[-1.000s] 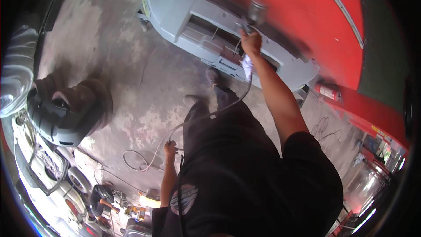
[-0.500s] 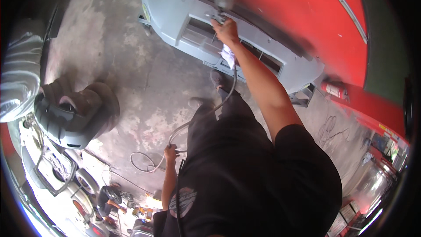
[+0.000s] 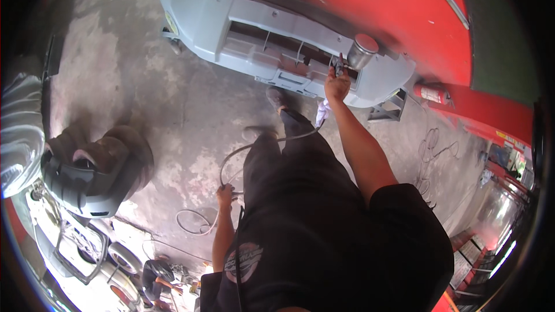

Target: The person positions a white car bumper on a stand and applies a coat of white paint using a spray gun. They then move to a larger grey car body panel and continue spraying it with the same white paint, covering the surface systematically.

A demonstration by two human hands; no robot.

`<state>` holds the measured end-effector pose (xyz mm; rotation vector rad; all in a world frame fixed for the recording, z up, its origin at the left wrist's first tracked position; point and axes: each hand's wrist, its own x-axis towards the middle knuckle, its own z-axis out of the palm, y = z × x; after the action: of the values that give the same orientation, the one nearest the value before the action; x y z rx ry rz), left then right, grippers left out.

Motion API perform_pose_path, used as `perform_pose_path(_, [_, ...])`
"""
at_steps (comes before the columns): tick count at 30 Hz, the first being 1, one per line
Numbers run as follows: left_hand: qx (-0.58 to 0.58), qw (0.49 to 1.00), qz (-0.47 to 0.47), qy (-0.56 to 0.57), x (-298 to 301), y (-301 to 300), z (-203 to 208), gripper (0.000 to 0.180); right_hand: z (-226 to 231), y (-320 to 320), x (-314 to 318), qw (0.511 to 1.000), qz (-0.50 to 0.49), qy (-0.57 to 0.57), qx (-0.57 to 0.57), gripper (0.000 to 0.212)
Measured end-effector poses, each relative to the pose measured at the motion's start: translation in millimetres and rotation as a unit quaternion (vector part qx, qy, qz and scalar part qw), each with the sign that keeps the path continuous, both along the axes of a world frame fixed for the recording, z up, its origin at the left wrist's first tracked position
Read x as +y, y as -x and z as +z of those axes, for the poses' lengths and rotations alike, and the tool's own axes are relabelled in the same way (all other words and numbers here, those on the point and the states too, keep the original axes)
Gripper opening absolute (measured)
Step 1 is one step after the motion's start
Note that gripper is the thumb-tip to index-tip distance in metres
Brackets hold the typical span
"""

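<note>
My right hand (image 3: 337,85) is closed around a spray gun (image 3: 340,67) with a metal paint cup (image 3: 363,52). It is stretched out over the right part of a pale grey car bumper (image 3: 199,14), near the long opening. A whitish cloth (image 3: 322,112) hangs just below that hand, where the air hose (image 3: 238,149) runs up to the gun. Down by my left thigh, my left hand (image 3: 225,194) grips the same hose, which arcs across my legs. Spray from the nozzle cannot be made out.
Stands (image 3: 388,107) support the bumper before a red wall (image 3: 404,0). A fire extinguisher (image 3: 432,94) lies to its right. Hose loops (image 3: 196,222) and thin cords (image 3: 433,147) trail on the floor. Dark bumper parts (image 3: 95,167) stand left; another person (image 3: 156,280) crouches behind.
My right hand has swept the spray gun from the bumper's middle to its right part. The hose now bows lower across my legs. My left hand keeps its grip. The view has shifted slightly.
</note>
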<state>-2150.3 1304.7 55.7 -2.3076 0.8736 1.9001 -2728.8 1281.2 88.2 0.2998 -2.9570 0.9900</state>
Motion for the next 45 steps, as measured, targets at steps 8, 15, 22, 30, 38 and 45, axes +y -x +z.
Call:
perform_pose_path(8, [-0.032, 0.999, 0.042, -0.004, 12, -28, 25, 0.035, -3, -67, -118, 0.987, 0.157, 0.022, -0.039, 0.04])
perform_pose_path(15, [-0.042, 0.998, -0.035, 0.0, 34, -39, 40, 0.035, 25, -93, -205, 0.943, 0.295, 0.133, -0.074, 0.032])
perform_pose_path(22, [-0.003, 0.994, -0.106, -0.003, 16, 0, 24, 0.03, -18, -25, -72, 0.981, 0.168, 0.083, 0.055, 0.037])
perform_pose_path(30, [0.025, 0.995, -0.097, -0.03, -19, 9, -6, 0.027, -2, 44, 102, 0.979, -0.187, -0.081, 0.013, 0.042])
perform_pose_path(38, [0.043, 0.993, -0.104, -0.023, -38, 27, -2, 0.033, -13, 71, 45, 0.994, -0.06, -0.01, 0.089, 0.057])
perform_pose_path(45, [0.002, 0.976, -0.213, 0.04, -46, -10, 18, 0.032, 23, 18, -86, 0.943, 0.19, 0.162, -0.219, 0.064])
